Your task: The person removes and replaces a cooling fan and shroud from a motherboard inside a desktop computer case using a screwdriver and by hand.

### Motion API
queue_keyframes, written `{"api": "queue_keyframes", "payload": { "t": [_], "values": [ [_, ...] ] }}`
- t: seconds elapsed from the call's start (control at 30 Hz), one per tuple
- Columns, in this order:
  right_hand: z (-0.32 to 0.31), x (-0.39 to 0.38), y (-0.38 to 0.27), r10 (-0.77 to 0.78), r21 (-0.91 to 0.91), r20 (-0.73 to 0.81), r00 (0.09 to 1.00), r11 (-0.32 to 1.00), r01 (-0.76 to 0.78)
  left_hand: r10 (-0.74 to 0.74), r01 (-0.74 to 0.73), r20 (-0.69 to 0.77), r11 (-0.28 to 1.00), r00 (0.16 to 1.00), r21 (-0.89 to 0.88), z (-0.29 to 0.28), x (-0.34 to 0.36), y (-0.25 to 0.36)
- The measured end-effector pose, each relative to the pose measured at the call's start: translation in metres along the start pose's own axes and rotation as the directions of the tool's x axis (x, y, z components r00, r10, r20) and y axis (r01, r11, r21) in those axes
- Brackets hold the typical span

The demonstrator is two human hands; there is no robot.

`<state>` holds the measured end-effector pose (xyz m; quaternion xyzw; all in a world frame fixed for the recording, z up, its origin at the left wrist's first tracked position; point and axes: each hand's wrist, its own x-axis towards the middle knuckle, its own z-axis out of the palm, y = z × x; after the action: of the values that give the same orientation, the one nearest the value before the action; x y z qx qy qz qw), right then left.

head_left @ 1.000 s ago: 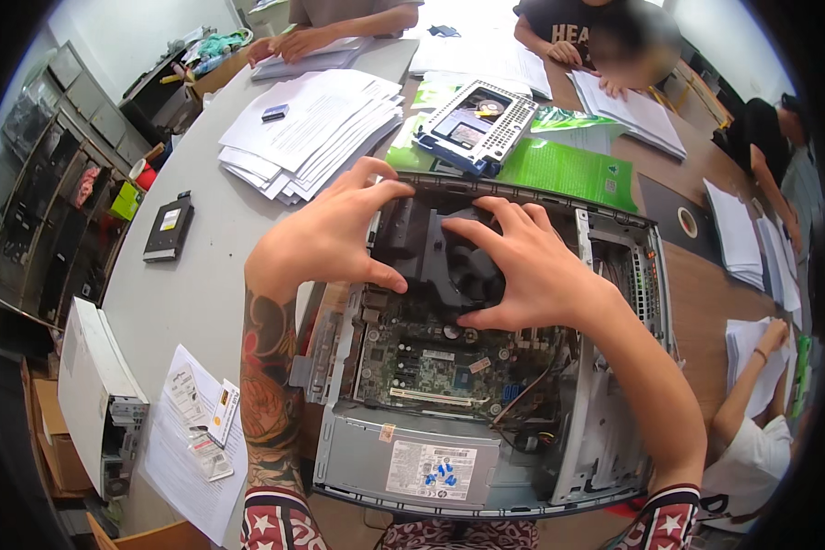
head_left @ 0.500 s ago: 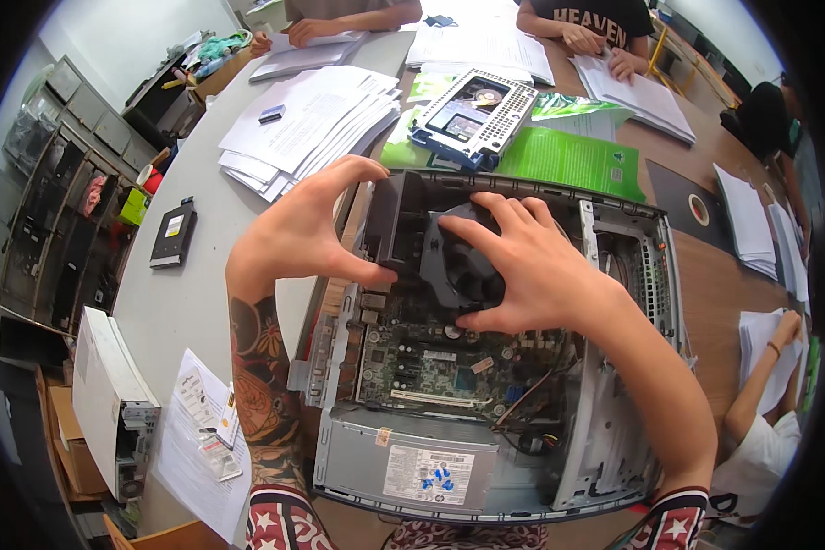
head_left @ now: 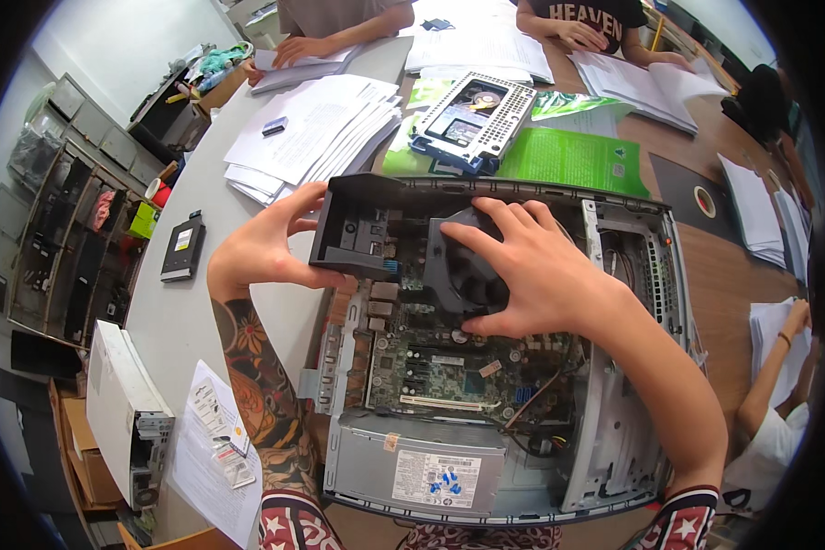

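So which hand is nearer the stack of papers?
Left. The left hand grips the black shroud just below the stack of papers; the right hand rests on the fan, farther off.

The open computer case (head_left: 495, 367) is set at the bench's (head_left: 174, 312) near edge. Behind it, a drive cage (head_left: 474, 119) is laid on a folder (head_left: 568, 156); paper stacks (head_left: 312, 137) are piled behind-left, an optical drive (head_left: 183, 246) at the left edge.

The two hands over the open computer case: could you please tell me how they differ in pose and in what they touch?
The left hand pinches the edge of the black plastic shroud, its fingers curled; the right hand lies spread, palm down, on the black fan. The left hand sits at the computer case's side, the right above its middle. Both are bare.
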<state>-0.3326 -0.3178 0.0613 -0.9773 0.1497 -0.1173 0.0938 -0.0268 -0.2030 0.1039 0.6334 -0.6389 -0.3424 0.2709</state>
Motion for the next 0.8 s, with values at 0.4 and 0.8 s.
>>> {"api": "queue_keyframes", "payload": {
  "t": [0.4,0.8],
  "values": [
    [-0.001,-0.003,0.001,0.001,-0.010,-0.007,1.000,1.000,-0.001,0.140,-0.159,-0.321,0.987,0.937,-0.033,-0.004,-0.007,0.024],
    [-0.007,0.005,-0.003,-0.016,-0.025,0.002,1.000,1.000,0.016,0.043,-0.070,-0.213,0.990,0.976,-0.125,0.013,0.017,0.010]
  ]
}}
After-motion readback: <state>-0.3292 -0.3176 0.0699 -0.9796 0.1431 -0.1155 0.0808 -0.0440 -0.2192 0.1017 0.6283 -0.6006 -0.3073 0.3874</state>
